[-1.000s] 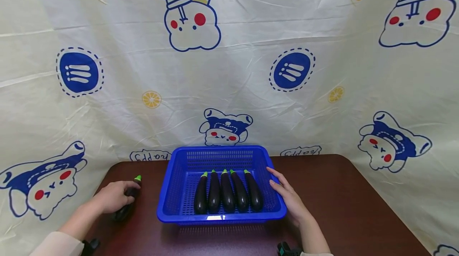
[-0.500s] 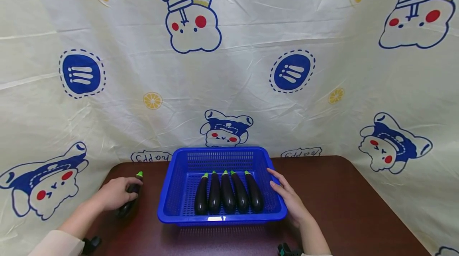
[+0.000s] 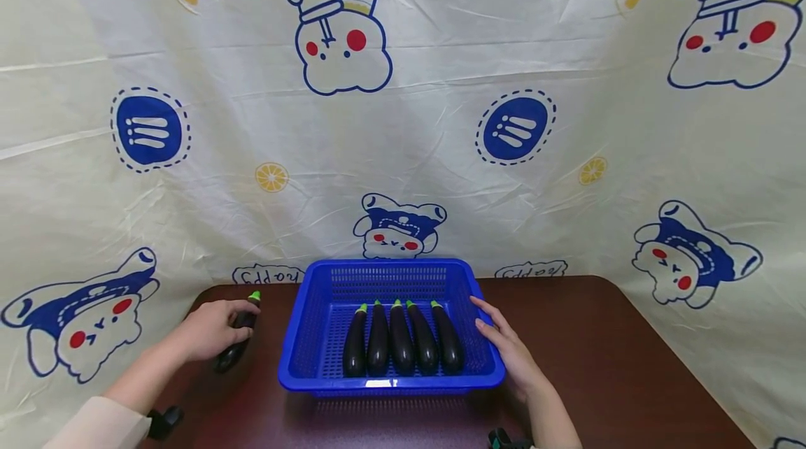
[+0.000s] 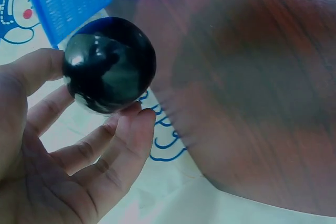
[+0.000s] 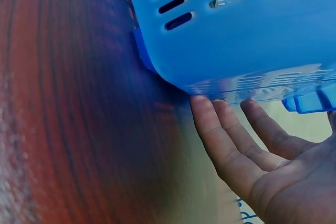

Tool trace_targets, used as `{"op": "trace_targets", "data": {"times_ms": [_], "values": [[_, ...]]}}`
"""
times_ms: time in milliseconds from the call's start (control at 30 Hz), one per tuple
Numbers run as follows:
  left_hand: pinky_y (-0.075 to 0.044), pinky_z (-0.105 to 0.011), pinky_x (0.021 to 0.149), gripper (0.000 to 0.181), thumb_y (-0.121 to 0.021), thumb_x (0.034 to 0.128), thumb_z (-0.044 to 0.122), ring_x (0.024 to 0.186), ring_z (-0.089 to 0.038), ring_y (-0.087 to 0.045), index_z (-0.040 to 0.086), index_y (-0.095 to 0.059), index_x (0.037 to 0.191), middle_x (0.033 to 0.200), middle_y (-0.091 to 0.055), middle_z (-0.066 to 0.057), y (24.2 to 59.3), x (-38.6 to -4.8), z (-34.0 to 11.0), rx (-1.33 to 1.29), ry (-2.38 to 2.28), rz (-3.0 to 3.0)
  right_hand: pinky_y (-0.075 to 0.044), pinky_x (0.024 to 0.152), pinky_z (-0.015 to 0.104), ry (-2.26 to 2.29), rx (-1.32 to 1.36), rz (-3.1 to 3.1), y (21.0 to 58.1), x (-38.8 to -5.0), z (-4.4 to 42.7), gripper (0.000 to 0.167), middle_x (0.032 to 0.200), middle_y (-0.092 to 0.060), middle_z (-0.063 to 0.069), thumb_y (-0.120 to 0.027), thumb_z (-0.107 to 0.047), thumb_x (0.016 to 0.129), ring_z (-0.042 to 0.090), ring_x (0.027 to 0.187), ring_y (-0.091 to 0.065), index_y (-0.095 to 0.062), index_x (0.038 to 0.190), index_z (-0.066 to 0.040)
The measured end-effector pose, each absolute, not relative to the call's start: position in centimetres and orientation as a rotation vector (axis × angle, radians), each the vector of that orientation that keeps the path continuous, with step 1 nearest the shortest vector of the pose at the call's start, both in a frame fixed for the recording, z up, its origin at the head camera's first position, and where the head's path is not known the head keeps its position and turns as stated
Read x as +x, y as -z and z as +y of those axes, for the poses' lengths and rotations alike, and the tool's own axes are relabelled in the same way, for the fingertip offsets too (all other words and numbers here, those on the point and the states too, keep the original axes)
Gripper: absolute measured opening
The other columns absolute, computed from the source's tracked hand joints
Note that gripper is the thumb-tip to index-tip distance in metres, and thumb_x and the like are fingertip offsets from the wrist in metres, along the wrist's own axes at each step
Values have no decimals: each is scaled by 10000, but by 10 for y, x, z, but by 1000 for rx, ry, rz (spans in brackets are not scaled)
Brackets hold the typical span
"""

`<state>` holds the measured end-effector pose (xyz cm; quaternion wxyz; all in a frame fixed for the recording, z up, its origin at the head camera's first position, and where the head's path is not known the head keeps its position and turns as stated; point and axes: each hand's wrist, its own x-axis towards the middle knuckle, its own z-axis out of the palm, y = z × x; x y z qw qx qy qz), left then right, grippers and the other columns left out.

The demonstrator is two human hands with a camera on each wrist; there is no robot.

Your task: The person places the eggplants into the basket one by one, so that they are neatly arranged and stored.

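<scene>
My left hand grips a dark eggplant with a green stem end, left of the blue basket. The left wrist view shows the eggplant's glossy rounded end between the thumb and fingers. Several eggplants lie side by side inside the blue plastic basket, stems pointing away from me. At the basket's right side, my right hand rests against the wall and rim. Its fairly straight fingers touch the basket's outer wall in the right wrist view, where the thumb is mostly cut off.
The basket stands on a dark brown table with rounded far corners. A pale patterned cloth hangs close behind the table and along its sides.
My left hand has moved slightly right and away from me, and the eggplant has moved with it. My right hand stays on the basket's right side.
</scene>
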<state>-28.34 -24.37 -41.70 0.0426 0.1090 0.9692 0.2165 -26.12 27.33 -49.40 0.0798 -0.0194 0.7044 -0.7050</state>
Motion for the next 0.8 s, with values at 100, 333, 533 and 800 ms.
{"op": "trace_targets", "data": {"times_ms": [100,333,533,800], "values": [[-385,-333,613,361,-768,900,207,637,-170,-470,130,-724,1249,670,-465,-15,412,-282,-242,374,-633,2999,-558,972,527,2110,-67,2097,494,-263,271,522,1675,-272,120,-493,-407,1080,445,1392,-482,-366,1581,-337],[-436,-370,708,343,-776,892,280,733,-149,-500,163,-743,1212,738,-567,34,399,-280,-237,489,-540,3076,-560,965,500,2104,-84,2095,494,-266,267,530,1669,-284,126,-491,-402,1082,422,1372,-501,-361,1589,-318],[-389,-333,661,343,-751,911,285,676,-142,-468,167,-733,1232,695,-504,23,381,-281,-216,519,-579,3072,-570,944,502,2115,-53,2082,491,-264,272,527,1655,-299,132,-484,-405,1087,399,1327,-537,-351,1591,-329],[-403,-337,683,342,-734,939,292,729,-151,-495,161,-722,1254,738,-543,19,367,-281,-194,552,-639,3043,-569,936,530,2096,-52,2103,490,-264,273,534,1665,-272,137,-478,-421,1086,422,1339,-527,-334,1595,-343]]}}
